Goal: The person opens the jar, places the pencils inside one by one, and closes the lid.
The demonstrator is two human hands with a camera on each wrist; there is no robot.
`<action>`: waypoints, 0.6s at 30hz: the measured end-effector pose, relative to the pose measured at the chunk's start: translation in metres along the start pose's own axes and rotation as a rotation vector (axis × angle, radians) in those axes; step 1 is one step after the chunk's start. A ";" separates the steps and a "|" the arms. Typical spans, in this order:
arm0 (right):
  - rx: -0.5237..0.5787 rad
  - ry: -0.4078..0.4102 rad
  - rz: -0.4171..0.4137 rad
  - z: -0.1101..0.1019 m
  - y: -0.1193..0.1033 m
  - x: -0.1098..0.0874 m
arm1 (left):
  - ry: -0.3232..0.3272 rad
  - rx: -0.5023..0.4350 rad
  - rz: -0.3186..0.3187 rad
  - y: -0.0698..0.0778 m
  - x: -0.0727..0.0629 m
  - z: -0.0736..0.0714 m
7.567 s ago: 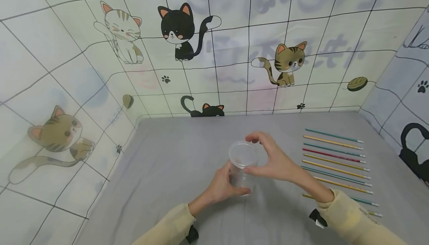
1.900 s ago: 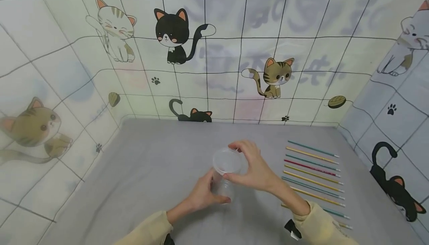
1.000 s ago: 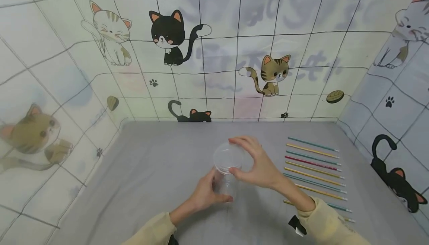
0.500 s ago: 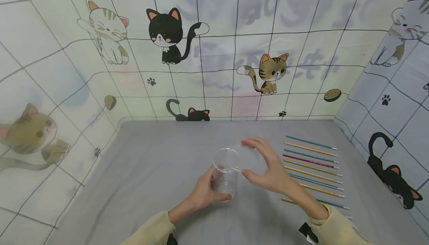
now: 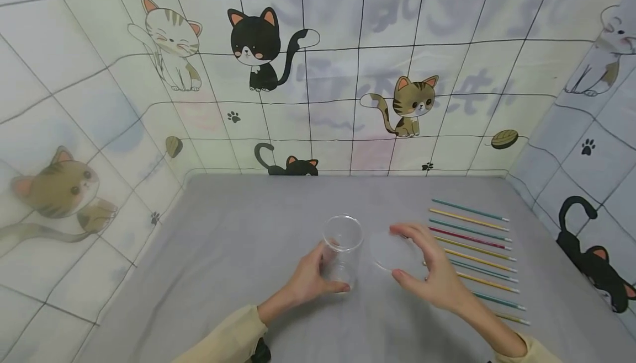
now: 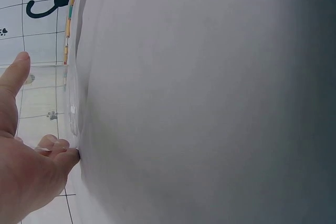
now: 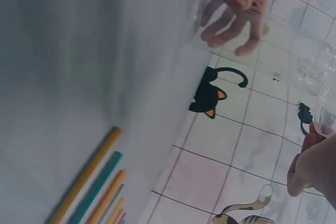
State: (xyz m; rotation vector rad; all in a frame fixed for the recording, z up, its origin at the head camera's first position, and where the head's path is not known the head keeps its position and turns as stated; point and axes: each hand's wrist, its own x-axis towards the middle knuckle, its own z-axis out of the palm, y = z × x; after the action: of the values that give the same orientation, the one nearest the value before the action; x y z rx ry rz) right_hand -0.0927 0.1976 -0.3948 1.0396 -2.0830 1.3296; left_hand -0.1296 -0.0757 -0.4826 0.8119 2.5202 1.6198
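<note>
My left hand [image 5: 310,279] holds a clear plastic jar [image 5: 343,266] upright, thumb on the near side and fingers around its left. The jar's round mouth is uncovered, and I see through its wall. In the left wrist view, the jar [image 6: 44,103] stands with its base at the grey cloth. To the right of the jar, my right hand [image 5: 434,275] grips a clear round lid [image 5: 383,267] by its edge between thumb and fingers. The lid is apart from the jar in the head view; its ridged rim [image 7: 321,116] shows in the right wrist view.
Several pencils [image 5: 469,238], teal, yellow and red with pale eraser ends, lie in a row on the right, partly behind my right hand. Grey cloth [image 5: 238,241] covers the table. Cat-printed sheets [image 5: 338,76] rise at the back and both sides.
Earlier, the lid sat on the jar with my right hand on it. My right hand has taken it off and moved it rightward. My left hand keeps its grip on the jar.
</note>
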 end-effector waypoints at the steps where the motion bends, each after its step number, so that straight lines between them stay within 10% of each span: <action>1: -0.005 0.003 0.000 0.000 0.002 -0.004 | -0.002 0.005 0.001 0.000 0.000 0.000; 18: -0.234 -0.254 0.125 0.029 0.009 -0.071 | -0.016 -0.006 -0.027 0.002 0.000 0.000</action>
State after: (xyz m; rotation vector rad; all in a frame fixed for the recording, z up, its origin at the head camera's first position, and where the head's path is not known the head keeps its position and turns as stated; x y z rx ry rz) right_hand -0.0556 0.1981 -0.4626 1.0344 -2.4579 1.0194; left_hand -0.1288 -0.0749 -0.4811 0.7835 2.5031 1.6047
